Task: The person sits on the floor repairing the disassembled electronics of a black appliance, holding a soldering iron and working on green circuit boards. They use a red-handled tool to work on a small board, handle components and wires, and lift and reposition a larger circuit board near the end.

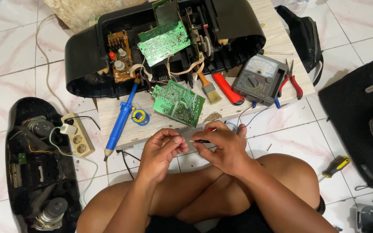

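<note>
My left hand (162, 149) and my right hand (223, 146) meet in front of me, just off the near edge of a low wooden board (281, 43). The right hand grips a thin black probe (198, 141) whose metal tip points left. The left hand's fingertips pinch something small at that tip; it is too small to identify. A loose green circuit board (178, 102) lies on the wood just beyond my hands. Behind it sits an opened black appliance housing (87, 56) with green and brown circuit boards exposed.
On the wooden board lie a blue desoldering pump (121, 118), a solder spool (139, 117), a brush (208, 88), a red-handled tool (226, 88), a grey analog multimeter (259, 78) and red pliers (292, 82). A power strip (79, 134) and black cover (35, 168) lie left; a screwdriver (336, 166) right.
</note>
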